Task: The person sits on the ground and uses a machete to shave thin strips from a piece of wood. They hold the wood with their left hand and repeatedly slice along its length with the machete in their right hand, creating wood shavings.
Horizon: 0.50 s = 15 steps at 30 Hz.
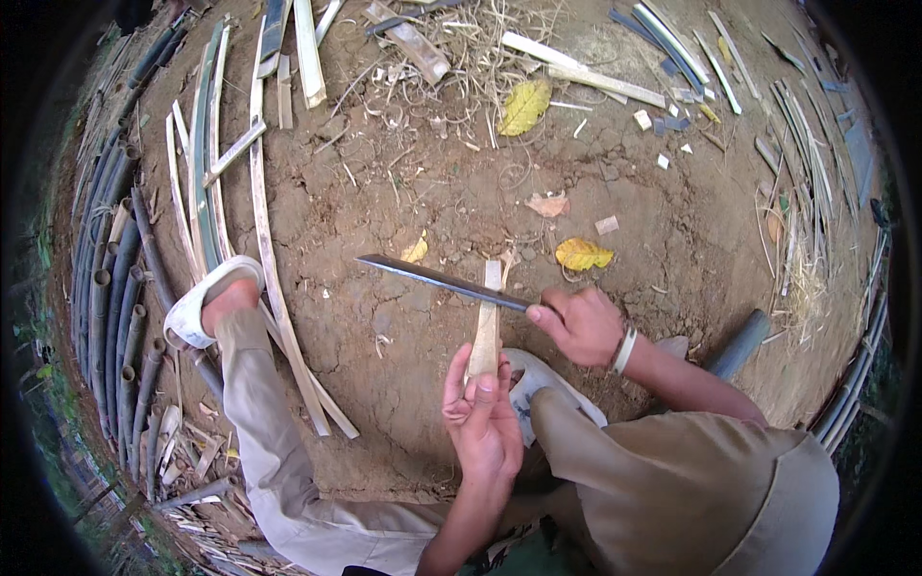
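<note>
In my left hand (pixel 482 418) is the lower end of a short, pale bamboo strip (pixel 486 331), pinched between thumb and fingers and pointing away from me. My right hand (pixel 581 326) grips the handle of a long, dark, straight-bladed knife (pixel 423 273). The blade reaches leftward and crosses over the upper part of the strip; whether the edge touches it I cannot tell. A white band circles my right wrist. A thin curl of shaving (pixel 509 265) shows beside the strip's far end.
Dark bamboo poles (pixel 101 317) are stacked at the left, with long split strips (pixel 259 192) beside my left foot (pixel 226 298). Shavings (pixel 451 58) and cut pieces (pixel 586 72) litter the far ground. Yellow leaves (pixel 583 253) lie beyond my hands; a thick pole (pixel 740 344) lies at right.
</note>
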Tool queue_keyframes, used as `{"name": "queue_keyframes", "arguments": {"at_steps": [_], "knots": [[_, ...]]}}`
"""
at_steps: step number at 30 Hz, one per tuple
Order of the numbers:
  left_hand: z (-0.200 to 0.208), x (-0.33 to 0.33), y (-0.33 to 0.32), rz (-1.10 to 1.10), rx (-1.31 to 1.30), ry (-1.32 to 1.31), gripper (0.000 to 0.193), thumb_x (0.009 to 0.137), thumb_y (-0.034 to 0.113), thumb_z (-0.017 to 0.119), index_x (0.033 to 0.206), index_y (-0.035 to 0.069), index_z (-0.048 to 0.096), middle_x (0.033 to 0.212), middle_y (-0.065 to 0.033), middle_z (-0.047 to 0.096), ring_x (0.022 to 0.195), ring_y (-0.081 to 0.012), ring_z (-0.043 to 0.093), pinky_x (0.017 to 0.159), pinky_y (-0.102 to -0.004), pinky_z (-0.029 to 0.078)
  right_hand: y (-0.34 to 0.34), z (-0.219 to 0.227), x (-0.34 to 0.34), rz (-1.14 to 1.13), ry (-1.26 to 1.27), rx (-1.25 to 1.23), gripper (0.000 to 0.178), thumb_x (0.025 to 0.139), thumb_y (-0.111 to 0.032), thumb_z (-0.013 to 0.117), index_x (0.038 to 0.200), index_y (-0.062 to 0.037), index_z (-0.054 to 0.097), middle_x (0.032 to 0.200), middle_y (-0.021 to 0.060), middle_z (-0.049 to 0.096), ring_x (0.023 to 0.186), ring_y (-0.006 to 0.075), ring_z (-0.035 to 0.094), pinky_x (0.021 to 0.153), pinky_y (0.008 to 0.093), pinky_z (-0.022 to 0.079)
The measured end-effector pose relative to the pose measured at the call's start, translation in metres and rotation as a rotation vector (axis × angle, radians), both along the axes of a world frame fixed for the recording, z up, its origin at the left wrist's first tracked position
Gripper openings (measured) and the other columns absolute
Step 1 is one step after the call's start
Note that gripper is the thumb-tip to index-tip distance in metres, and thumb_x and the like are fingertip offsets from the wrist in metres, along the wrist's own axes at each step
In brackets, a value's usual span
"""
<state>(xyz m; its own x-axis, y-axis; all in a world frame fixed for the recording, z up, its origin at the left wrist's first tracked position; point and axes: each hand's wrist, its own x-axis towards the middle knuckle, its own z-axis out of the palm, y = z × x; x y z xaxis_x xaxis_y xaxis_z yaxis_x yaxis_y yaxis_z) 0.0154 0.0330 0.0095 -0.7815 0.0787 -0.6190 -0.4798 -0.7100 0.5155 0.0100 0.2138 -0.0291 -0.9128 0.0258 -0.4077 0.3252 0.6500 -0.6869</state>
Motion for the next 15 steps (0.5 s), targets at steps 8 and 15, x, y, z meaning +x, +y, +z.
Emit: {"name": "queue_keyframes", "arguments": {"at_steps": [8, 15], "knots": [[0.000, -0.003, 0.004, -0.004, 0.017, -0.008, 0.053, 0.089, 0.001, 0.070, 0.136, -0.003, 0.045, 0.105, -0.0121, 0.067, 0.109, -0.0265, 0.064, 0.106, -0.0401, 0.048, 0.014, -0.013, 0.001, -0.064, -0.079, 0.143, 0.052, 0.099, -0.050, 0.047, 0.080, -0.0031, 0.060, 0.061, 0.0236, 0.059, 0.062, 0.0449, 0.063, 0.061, 0.0519, 0.051], [-0.002, -0.008, -0.001, -0.006, -0.014, 0.047, 0.051, 0.092, 0.006, 0.067, 0.137, -0.003, 0.044, 0.115, -0.0159, 0.064, 0.112, -0.0274, 0.063, 0.106, -0.0389, 0.048, 0.008, 0.004, 0.011, -0.056, -0.016, -0.040, 0.052, 0.099, -0.048, 0.049, 0.077, -0.0012, 0.057, 0.060, 0.0237, 0.057, 0.061, 0.0446, 0.061, 0.056, 0.0519, 0.046]]}}
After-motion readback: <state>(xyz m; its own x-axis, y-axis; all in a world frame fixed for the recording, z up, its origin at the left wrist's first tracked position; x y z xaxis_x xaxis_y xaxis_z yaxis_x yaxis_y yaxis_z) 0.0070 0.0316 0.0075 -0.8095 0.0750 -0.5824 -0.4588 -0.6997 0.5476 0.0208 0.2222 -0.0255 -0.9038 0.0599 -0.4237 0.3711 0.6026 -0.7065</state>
